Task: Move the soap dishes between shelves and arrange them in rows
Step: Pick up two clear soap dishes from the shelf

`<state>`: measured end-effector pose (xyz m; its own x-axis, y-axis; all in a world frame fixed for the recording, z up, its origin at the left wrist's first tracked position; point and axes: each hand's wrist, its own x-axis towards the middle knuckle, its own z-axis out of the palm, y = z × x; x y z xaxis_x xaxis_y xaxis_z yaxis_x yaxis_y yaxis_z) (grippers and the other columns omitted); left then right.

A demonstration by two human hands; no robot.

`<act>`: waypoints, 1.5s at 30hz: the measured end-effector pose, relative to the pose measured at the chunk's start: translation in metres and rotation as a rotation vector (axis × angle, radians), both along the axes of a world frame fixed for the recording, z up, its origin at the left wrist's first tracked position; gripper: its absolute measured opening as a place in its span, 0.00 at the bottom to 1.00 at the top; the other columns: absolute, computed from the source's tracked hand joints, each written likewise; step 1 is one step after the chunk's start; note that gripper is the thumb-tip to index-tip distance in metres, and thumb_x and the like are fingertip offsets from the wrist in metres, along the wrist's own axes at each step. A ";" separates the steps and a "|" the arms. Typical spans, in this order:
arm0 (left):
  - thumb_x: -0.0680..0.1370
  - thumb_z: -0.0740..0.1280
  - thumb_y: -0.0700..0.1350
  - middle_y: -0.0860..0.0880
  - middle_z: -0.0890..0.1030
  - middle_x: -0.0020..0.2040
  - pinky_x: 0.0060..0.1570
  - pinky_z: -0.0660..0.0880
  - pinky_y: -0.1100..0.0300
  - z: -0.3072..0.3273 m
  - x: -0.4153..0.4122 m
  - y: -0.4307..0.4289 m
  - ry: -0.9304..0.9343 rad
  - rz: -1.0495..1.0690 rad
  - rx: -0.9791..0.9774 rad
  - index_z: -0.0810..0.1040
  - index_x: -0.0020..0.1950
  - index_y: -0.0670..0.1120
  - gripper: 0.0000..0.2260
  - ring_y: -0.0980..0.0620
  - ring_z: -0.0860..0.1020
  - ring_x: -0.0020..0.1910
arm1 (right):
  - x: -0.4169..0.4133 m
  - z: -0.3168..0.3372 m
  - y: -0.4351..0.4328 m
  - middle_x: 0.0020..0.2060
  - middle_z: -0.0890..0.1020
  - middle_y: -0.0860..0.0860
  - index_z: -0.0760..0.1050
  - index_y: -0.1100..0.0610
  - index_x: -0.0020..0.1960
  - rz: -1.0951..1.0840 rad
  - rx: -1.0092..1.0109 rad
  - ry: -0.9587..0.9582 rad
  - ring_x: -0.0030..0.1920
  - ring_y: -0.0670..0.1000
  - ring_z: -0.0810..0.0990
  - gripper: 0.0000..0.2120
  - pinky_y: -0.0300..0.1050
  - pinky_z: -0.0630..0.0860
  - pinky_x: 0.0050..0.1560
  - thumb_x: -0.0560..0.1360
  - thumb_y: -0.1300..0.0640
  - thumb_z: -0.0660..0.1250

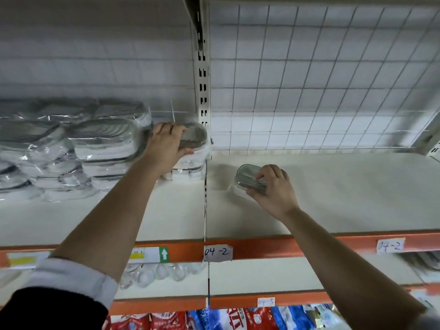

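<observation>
Left of centre the left hand (166, 146) curls over the top soap dish (194, 136) of the wrapped stack (104, 144), while right of centre the right hand (273, 186) pinches 1 loose dish (247, 176) on the shelf (345, 191); both look light, rigid and film-slick, best gripped across the long sides.

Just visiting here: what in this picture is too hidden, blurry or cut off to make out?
- Head view: the right hand covers the near end of the soap dish on the right shelf.
- Head view: the left hand hides part of the top dish of its stack.
- Head view: the wrapped dishes at left are blurred; number unclear.
- Head view: the packets are cut by the bottom edge.
</observation>
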<state>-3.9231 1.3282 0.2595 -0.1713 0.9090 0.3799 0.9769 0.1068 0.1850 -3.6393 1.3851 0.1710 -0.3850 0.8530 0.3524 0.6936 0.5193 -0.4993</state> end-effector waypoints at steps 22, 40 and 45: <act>0.78 0.63 0.42 0.42 0.77 0.60 0.60 0.69 0.48 -0.054 0.002 -0.052 0.133 -0.097 0.352 0.78 0.63 0.41 0.14 0.40 0.75 0.58 | -0.070 0.067 0.005 0.55 0.75 0.50 0.74 0.56 0.56 0.053 0.295 0.306 0.57 0.51 0.67 0.30 0.47 0.63 0.60 0.67 0.34 0.68; 0.74 0.61 0.45 0.46 0.80 0.45 0.48 0.66 0.54 -0.099 -0.001 -0.070 0.080 -0.093 0.343 0.80 0.49 0.43 0.11 0.45 0.79 0.46 | -0.199 0.101 0.025 0.61 0.73 0.53 0.79 0.50 0.63 0.133 0.365 -0.020 0.65 0.57 0.66 0.22 0.54 0.69 0.63 0.75 0.40 0.68; 0.74 0.61 0.45 0.47 0.80 0.45 0.47 0.64 0.54 -0.100 -0.002 -0.069 0.117 -0.104 0.324 0.80 0.49 0.44 0.10 0.44 0.79 0.44 | -0.200 0.100 0.022 0.62 0.73 0.53 0.77 0.51 0.67 0.139 0.356 -0.057 0.65 0.56 0.67 0.21 0.55 0.69 0.63 0.78 0.41 0.64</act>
